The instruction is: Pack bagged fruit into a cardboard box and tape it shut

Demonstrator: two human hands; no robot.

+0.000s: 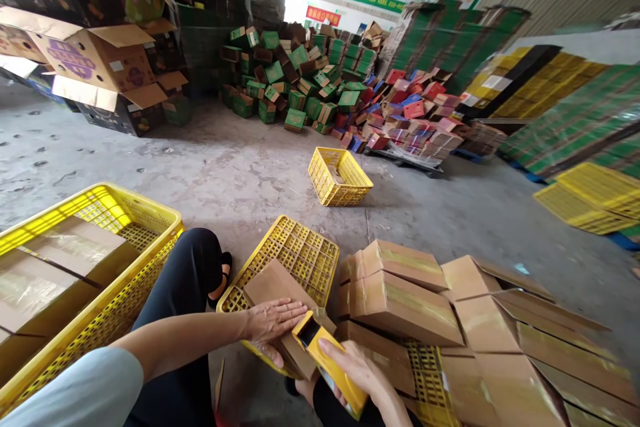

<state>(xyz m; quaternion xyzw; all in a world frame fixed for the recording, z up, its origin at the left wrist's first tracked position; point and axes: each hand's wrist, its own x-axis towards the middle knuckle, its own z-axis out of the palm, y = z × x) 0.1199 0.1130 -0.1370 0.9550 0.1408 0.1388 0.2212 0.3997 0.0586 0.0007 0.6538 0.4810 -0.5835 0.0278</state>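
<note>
My left hand (274, 320) lies flat with fingers stretched out on a brown cardboard box (273, 283) that rests on an upturned yellow crate (300, 250) in front of my knees. My right hand (357, 367) grips a yellow tape dispenser (325, 357) and holds its front end against the box's near edge, just beside my left fingertips. A stack of taped brown boxes (400, 293) lies right of the crate.
A big yellow crate (145, 260) holding taped boxes stands at my left. A small yellow crate (340, 177) sits on the concrete floor ahead. Heaps of green and red cartons (320, 80) fill the back; flat carton stacks (575, 113) lie at right.
</note>
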